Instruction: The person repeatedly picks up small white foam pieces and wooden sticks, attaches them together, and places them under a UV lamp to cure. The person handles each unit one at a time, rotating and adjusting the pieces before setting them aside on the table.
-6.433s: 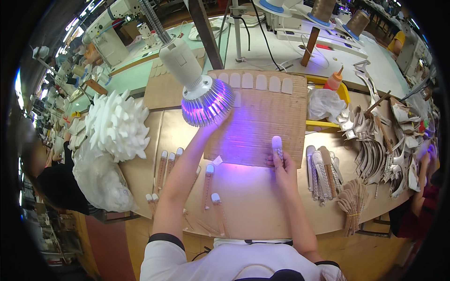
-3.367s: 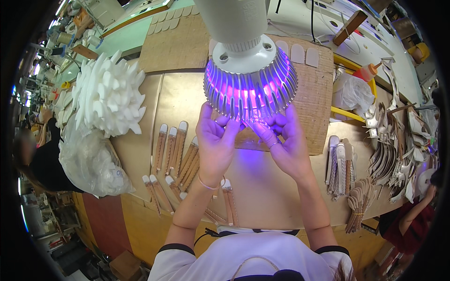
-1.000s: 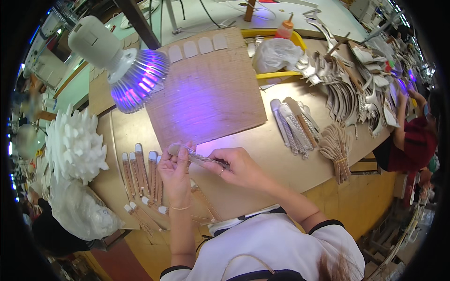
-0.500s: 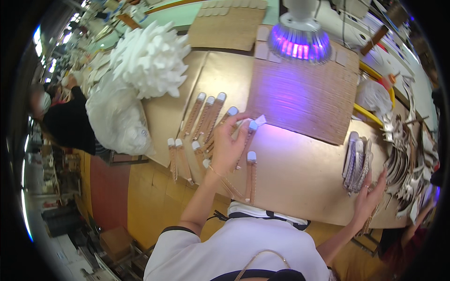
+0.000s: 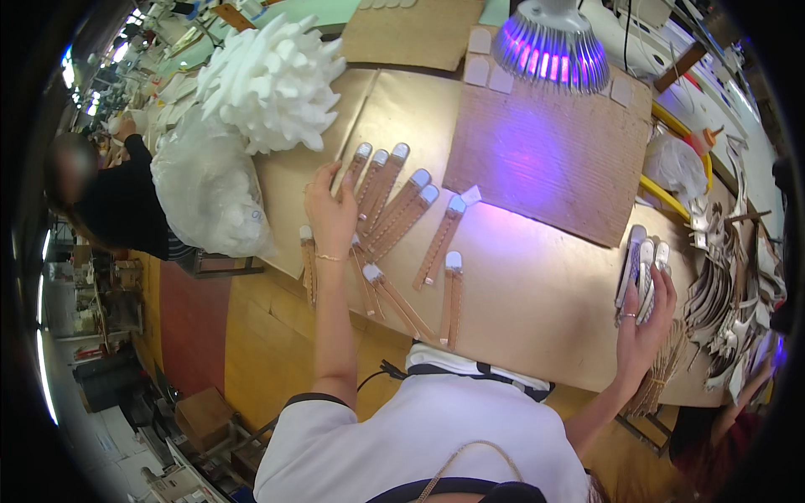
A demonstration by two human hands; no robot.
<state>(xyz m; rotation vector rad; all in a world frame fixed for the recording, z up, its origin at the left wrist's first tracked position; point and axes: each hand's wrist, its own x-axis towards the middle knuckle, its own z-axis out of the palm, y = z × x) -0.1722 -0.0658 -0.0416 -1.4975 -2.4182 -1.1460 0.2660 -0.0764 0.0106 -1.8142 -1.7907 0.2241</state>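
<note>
Several tan straps [image 5: 391, 220] with pale rounded tips lie fanned out on the table. My left hand [image 5: 332, 214] is beside the upper left straps, fingers bent and a little apart, with nothing visible between them. One strap nearer the lamp [image 5: 553, 46] has a small white tab [image 5: 472, 195] at its tip. Over at the right, my right hand [image 5: 647, 323] has its thumb and fingers on either side of grey-white braided straps [image 5: 646, 267] in a small pile. The lower ends of those straps are partly hidden by the hand.
The lamp glows violet over a cardboard sheet [image 5: 545, 159] holding pale rounded pieces along its far edge. A bag of white foam-like pieces [image 5: 210, 197] stands left, near another person [image 5: 122, 201]. Loose strips [image 5: 725, 293] and a tied tan bundle [image 5: 658, 377] are at right.
My left hand has left the strap with the white tab and moved left to the upper left straps. My right hand has moved up and closed around the braided straps.
</note>
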